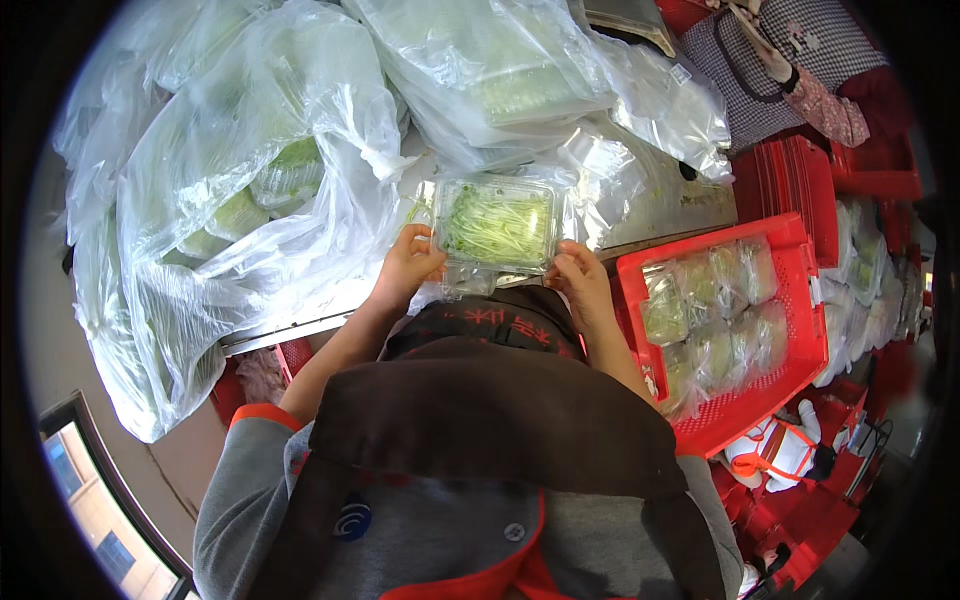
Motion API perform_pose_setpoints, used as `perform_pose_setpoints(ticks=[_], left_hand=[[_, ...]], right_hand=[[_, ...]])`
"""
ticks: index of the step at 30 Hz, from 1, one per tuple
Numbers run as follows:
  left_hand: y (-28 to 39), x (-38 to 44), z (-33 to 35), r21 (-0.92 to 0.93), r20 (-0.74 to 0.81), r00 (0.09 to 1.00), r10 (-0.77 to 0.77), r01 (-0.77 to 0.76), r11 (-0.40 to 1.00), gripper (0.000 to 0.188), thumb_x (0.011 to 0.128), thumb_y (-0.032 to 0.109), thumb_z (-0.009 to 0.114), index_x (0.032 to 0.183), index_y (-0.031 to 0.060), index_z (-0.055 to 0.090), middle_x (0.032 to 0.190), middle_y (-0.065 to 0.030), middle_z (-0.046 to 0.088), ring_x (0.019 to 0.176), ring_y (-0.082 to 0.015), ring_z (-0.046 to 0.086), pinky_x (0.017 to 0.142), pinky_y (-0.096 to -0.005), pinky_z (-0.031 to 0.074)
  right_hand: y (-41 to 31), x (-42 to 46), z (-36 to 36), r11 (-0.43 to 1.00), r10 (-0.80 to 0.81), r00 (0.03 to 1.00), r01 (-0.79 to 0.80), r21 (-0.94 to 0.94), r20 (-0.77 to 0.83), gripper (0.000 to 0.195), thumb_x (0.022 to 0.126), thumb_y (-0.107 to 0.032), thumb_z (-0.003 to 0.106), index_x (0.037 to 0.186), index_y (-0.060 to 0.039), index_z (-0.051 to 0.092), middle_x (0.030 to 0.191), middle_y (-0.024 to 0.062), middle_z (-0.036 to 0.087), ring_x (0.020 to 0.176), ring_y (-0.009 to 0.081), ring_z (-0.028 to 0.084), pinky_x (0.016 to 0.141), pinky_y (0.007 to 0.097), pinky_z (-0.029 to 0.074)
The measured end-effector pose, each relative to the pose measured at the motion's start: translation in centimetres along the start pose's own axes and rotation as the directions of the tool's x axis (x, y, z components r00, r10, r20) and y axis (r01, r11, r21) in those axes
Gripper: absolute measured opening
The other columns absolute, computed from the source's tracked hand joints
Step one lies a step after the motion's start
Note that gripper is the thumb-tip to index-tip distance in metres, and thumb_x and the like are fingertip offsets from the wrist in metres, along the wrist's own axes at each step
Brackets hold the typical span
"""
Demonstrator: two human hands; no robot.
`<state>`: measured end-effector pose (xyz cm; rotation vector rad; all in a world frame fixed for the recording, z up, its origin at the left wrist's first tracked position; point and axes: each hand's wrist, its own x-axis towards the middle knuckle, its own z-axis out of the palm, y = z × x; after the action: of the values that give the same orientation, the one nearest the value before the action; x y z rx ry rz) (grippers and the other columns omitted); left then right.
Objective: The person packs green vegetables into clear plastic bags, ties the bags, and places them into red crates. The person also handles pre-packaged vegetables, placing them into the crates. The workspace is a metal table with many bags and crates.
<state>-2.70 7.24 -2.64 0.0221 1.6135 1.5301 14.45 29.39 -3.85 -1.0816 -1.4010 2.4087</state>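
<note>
A clear plastic clamshell box [496,223] of pale-stemmed green sprouts is in front of me, over the near edge of the metal table. My left hand [412,262] pinches at its lower left corner. At the lower right corner, my right hand [576,271] grips with thumb and fingers. Thin clear film shows around the box's near edge; whether the box sits inside a bag is hard to tell. Loose clear plastic bags [604,176] lie just right of it. Beyond the box, a large translucent sack [517,82] covers more green packs.
Another translucent sack [255,150] with sprout boxes spreads across the left. At my right, a red plastic crate [806,337] holds rows of bagged packs. Stacked red crates [787,191] stand behind it. Other people work nearby, one person's arm [825,105] at the upper right.
</note>
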Motion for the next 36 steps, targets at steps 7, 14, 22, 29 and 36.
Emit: perform_pose_setpoints(ticks=[7,14,22,29,36], left_hand=[[0.3,-0.9,0.4,-0.151,0.021,1.000,-0.010,0.013,0.989,0.048,0.079,0.004,0.064,0.121,0.0090,0.039,0.087,-0.0071,0.052,0.079,-0.0164,0.058,0.070,-0.0279,0.047],[-0.1,-1.0,0.5,-0.220,0.042,0.998,-0.043,0.051,0.974,0.042,0.079,0.001,0.065,0.114,0.0091,0.044,0.082,-0.0037,0.054,0.076,-0.0134,0.058,0.068,-0.0233,0.047],[-0.7,-0.6,0.4,-0.296,-0.009,0.998,-0.058,0.053,0.954,0.033,0.081,0.000,0.064,0.107,0.0090,0.046,0.084,-0.0033,0.054,0.077,-0.0124,0.056,0.069,-0.0251,0.050],[-2.6,0.0,0.2,-0.420,-0.024,0.998,-0.053,0.038,0.907,0.016,0.085,0.008,0.065,0.092,0.0076,0.051,0.085,-0.0016,0.053,0.077,-0.0114,0.055,0.070,-0.0255,0.050],[-2.2,-0.2,0.6,-0.358,-0.065,0.996,-0.067,0.040,0.933,0.017,0.086,0.017,0.066,0.091,0.0073,0.053,0.085,-0.0009,0.054,0.072,-0.0114,0.056,0.068,-0.0247,0.049]], right_hand=[[0.3,-0.8,1.1,0.978,0.151,0.988,-0.155,0.142,0.038,0.034,0.084,-0.015,0.066,0.115,-0.0095,0.051,0.082,0.0020,0.056,0.069,0.0127,0.058,0.060,0.0264,0.049],[1.2,-0.5,1.4,0.961,0.135,0.988,-0.150,0.232,0.077,0.026,0.085,-0.012,0.064,0.106,-0.0101,0.049,0.077,0.0035,0.054,0.063,0.0169,0.060,0.053,0.0285,0.052],[1.3,0.1,1.7,0.963,0.198,0.980,-0.191,0.190,-0.019,0.026,0.085,-0.018,0.067,0.098,-0.0073,0.048,0.079,0.0055,0.052,0.063,0.0193,0.061,0.051,0.0287,0.051],[0.8,0.1,2.9,0.964,0.218,0.975,-0.209,0.162,-0.038,0.029,0.085,-0.023,0.067,0.098,-0.0067,0.046,0.081,0.0058,0.051,0.064,0.0212,0.059,0.053,0.0302,0.052],[0.8,0.5,2.6,0.943,0.313,0.950,-0.309,0.120,-0.012,0.031,0.085,-0.036,0.065,0.093,-0.0095,0.050,0.080,0.0032,0.050,0.064,0.0187,0.059,0.054,0.0283,0.049]])
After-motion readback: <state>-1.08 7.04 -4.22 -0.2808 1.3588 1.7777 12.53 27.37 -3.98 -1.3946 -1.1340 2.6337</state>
